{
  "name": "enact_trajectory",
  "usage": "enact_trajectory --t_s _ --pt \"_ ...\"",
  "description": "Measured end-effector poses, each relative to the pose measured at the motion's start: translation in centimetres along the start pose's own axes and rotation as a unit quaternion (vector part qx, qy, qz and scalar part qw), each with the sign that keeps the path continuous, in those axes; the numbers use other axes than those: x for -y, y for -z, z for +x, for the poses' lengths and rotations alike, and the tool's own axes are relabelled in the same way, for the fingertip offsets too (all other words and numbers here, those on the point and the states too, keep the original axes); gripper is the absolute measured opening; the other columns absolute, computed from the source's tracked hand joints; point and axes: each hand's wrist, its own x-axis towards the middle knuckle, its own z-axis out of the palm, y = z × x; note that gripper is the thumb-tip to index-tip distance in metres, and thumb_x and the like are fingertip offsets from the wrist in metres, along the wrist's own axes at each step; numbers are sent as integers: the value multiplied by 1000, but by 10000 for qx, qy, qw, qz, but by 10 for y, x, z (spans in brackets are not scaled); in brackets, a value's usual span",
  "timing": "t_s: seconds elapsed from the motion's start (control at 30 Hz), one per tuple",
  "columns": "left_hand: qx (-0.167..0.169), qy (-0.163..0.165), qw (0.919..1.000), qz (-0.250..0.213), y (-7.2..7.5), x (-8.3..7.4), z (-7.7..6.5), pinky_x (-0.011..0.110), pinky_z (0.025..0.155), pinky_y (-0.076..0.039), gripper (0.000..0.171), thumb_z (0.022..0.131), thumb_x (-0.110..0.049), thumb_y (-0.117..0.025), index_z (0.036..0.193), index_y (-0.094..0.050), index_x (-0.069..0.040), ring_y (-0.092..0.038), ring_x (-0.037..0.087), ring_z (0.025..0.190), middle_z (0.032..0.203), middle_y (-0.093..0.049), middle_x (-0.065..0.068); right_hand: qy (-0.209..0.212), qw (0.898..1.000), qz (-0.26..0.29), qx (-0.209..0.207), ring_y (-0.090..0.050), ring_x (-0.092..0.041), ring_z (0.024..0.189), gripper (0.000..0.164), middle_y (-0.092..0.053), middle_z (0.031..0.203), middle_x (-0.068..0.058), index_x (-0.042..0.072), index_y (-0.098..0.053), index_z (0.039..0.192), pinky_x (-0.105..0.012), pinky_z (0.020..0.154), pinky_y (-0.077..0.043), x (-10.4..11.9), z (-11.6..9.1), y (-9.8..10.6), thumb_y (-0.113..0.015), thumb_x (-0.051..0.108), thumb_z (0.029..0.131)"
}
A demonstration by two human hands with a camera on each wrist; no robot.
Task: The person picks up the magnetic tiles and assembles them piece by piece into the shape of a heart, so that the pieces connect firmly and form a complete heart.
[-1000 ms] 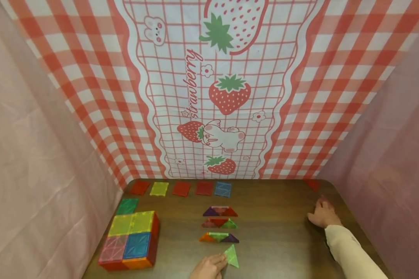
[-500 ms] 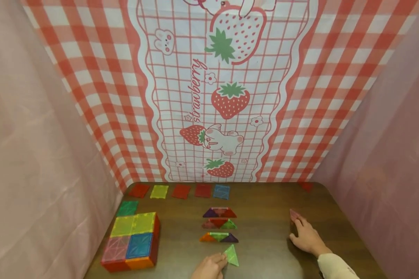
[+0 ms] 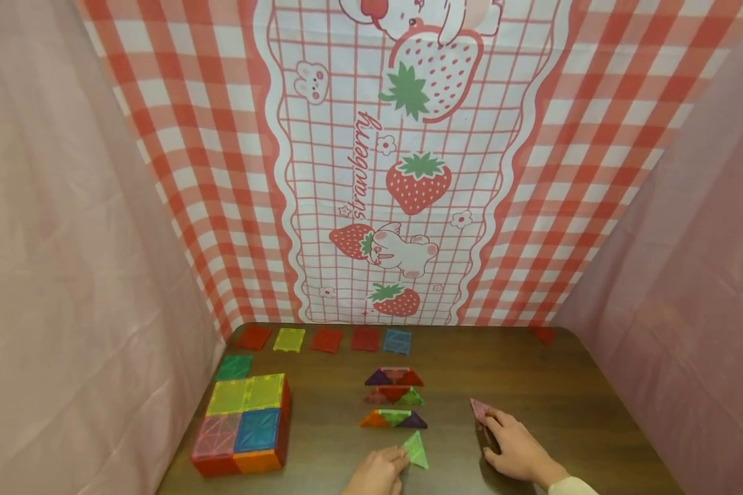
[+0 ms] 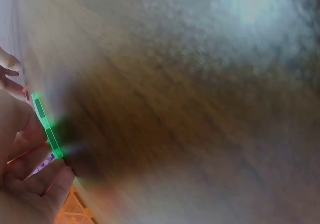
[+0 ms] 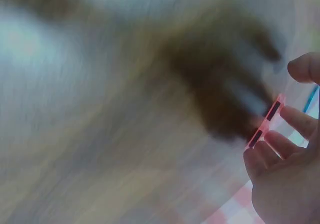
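Note:
In the head view my left hand (image 3: 379, 471), low in the middle, holds a green triangular magnetic tile (image 3: 417, 451) at its fingertips. The green tile (image 4: 47, 126) shows edge-on between thumb and fingers in the left wrist view. To the right, my right hand (image 3: 515, 447) has its fingertips on a pink triangular magnetic tile (image 3: 479, 410). Its thumb (image 5: 302, 67) stands apart from the pink tile (image 5: 265, 123) in the right wrist view. Beyond my left hand are three rows of small triangular tiles: a near row (image 3: 394, 419), a middle row (image 3: 395, 395) and a far row (image 3: 394, 376).
A block of square tiles (image 3: 241, 426) stands at left, a green square (image 3: 234, 367) behind it. Several square tiles, including a yellow one (image 3: 289, 340) and a blue one (image 3: 397, 342), line the back edge. A red triangle (image 3: 543, 335) lies at the back right corner. Curtains enclose the table.
My right hand has moved left and nearer from the right side of the table, bringing the pink triangle with it. The left hand stays at the green triangle. The head view has shifted slightly.

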Motion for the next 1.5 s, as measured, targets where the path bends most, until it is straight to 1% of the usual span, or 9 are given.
enact_trajectory --t_s 0.23,0.43,0.53,0.6,0.73,0.93,1.13,1.3,1.5 --pt "-281 -49 9996 -92 -1 -2 2 23 81 -57 43 66 -13 -77 109 -78 -12 -71 14 103 114 -75 -1 867 9962 -52 -53 -54 -45 126 64 -57 138 -20 5 -61 135 -67 92 -48 31 -7 -14 -77 25 76" --pt "-357 8 9992 -173 1 -2 1 25 86 -57 43 64 -10 -77 107 -77 -11 -72 15 103 113 -75 0 1549 9873 -333 -95 -59 -33 119 58 -60 135 -10 15 -63 133 -54 88 -54 53 -6 -19 -76 30 78" --pt "-280 35 9994 -213 1 -2 0 26 86 -57 43 65 -10 -77 108 -77 -11 -71 15 104 114 -74 0 1946 9806 -246 -17 -59 -30 117 56 -60 135 -9 16 -62 135 -47 86 -56 64 -6 -22 -74 32 83" --pt "-233 57 9995 -227 1 -3 0 26 86 -57 42 66 -11 -76 108 -77 -11 -71 15 104 114 -75 0 2082 9780 -102 15 -58 -29 118 55 -59 137 -9 16 -61 136 -44 86 -56 69 -7 -25 -73 33 85" --pt "-243 88 9996 -151 1 -6 2 27 87 -57 40 68 -12 -75 108 -77 -11 -72 16 104 114 -75 1 2023 9792 -19 -135 -58 -28 120 58 -58 138 -8 15 -60 137 -45 87 -56 76 -10 -31 -74 29 82" --pt "-350 119 9992 135 1 -10 4 27 82 -57 38 66 -14 -77 104 -76 -12 -71 15 98 109 -74 -1 1953 9787 -287 -561 -58 -26 117 62 -61 133 -6 12 -64 133 -46 85 -54 79 -12 -39 -78 25 74" --pt "-299 347 9983 352 2 -12 6 26 78 -56 35 67 -14 -76 102 -74 -11 -68 14 93 107 -72 -1 1844 9810 -280 -534 -57 -29 123 64 -60 137 -6 16 -64 135 -52 83 -55 79 -9 -38 -79 23 73" --pt "-97 426 9983 384 5 -13 9 26 82 -56 35 69 -16 -77 104 -75 -12 -69 14 97 110 -73 0 1838 9811 -225 -566 -58 -29 125 62 -61 137 -6 17 -66 134 -51 85 -54 78 -10 -35 -79 21 74" --pt "209 431 9970 608 9 -18 13 29 80 -55 35 75 -25 -77 110 -74 -17 -65 13 96 111 -69 -3 1912 9791 -172 -673 -60 -28 123 61 -63 137 -6 17 -67 132 -47 87 -52 77 -11 -38 -80 21 73"
